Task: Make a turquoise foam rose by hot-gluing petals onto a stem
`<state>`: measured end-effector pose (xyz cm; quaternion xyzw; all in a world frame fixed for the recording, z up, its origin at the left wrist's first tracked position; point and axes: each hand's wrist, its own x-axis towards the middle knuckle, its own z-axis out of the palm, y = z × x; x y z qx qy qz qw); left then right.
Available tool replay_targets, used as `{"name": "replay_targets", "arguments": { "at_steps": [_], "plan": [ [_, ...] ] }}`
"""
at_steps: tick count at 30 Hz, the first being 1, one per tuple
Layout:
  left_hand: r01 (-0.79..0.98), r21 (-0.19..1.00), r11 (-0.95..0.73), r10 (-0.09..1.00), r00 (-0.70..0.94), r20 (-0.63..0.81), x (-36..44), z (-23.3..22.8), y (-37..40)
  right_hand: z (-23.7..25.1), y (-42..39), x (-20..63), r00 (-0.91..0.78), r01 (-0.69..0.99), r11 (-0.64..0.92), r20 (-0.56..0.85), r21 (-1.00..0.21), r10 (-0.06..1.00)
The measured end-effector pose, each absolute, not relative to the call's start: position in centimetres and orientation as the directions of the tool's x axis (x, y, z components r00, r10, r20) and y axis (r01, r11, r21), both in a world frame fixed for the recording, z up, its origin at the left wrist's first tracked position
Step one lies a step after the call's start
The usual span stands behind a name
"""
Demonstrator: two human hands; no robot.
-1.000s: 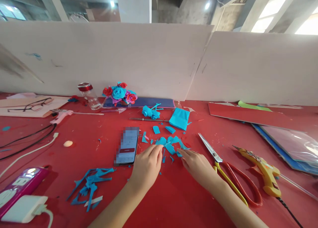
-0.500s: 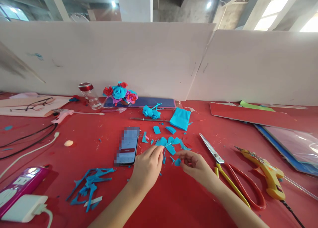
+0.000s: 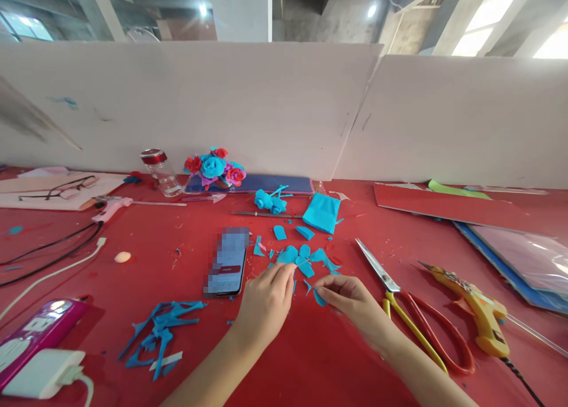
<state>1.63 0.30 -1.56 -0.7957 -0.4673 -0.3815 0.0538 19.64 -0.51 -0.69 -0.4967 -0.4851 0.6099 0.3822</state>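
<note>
My right hand (image 3: 348,297) has its thumb and forefinger closed on a small rounded blue paper petal (image 3: 320,299), just above the red table. To its left, my left hand (image 3: 268,294) is closed in a pinch; what lies between its fingertips, if anything, is hidden. Just beyond both hands is a loose group of blue cut petals (image 3: 305,266). A folded blue crepe paper piece (image 3: 322,212) rests farther back, beside finished-looking blue paper roses (image 3: 270,201). Left of my left hand lies a phone (image 3: 228,262) with its screen lit.
Scissors (image 3: 393,286) and a yellow glue gun (image 3: 473,306) lie at right. Blue scraps (image 3: 162,333), a power strip (image 3: 39,324) and a pink glue gun (image 3: 113,207) are at left. A glass bottle (image 3: 162,173) and a flower arrangement (image 3: 214,167) stand near the white partition.
The fingers of my right hand have closed on the blue petal and tilted it. My left hand has shifted slightly down, staying pinched.
</note>
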Motion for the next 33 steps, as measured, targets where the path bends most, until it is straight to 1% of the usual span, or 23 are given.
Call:
{"name": "replay_targets", "arguments": {
  "at_steps": [4, 8, 12, 15, 19, 25, 30, 33],
  "plan": [
    [0.734, 0.324, -0.597, 0.717, 0.306, 0.627, 1.8, -1.4, 0.0, -0.6, -0.6, 19.4, -0.146, -0.024, -0.229, -0.223, -0.973, 0.964],
    [0.616, 0.485, -0.621, 0.763, 0.334, 0.553, 2.2, -0.9, -0.3, -0.5, -0.7, 19.3, -0.126, -0.076, -0.226, -0.215, -0.971, 0.968],
    [0.528, 0.642, -0.556, 0.829, 0.288, 0.48, 2.6, -0.5, -0.6, -0.5, -0.8, 19.1, -0.118, -0.082, -0.211, -0.201, -0.974, 0.973],
    [0.473, 0.724, -0.503, 0.864, 0.248, 0.439, 2.9, -0.3, -0.7, -0.6, -0.8, 18.9, -0.106, -0.086, -0.207, -0.197, -0.975, 0.975],
    [0.441, 0.781, -0.442, 0.897, 0.222, 0.382, 3.1, -0.4, -0.6, -0.7, -0.9, 18.6, -0.095, -0.116, -0.204, -0.193, -0.972, 0.977],
    [0.383, 0.857, -0.346, 0.938, 0.175, 0.301, 3.2, -0.8, -0.3, -0.9, -1.1, 18.1, -0.033, -0.131, -0.224, -0.221, -0.966, 0.975],
    [0.349, 0.899, -0.265, 0.96, 0.185, 0.212, 3.2, -0.1, -0.4, -1.3, -1.0, 18.2, -0.049, -0.136, -0.188, -0.183, -0.973, 0.982],
    [0.349, 0.905, -0.242, 0.965, 0.184, 0.188, 3.2, 0.3, -0.5, -1.4, -1.0, 18.3, -0.053, -0.133, -0.17, -0.164, -0.976, 0.985]
  ]
}}
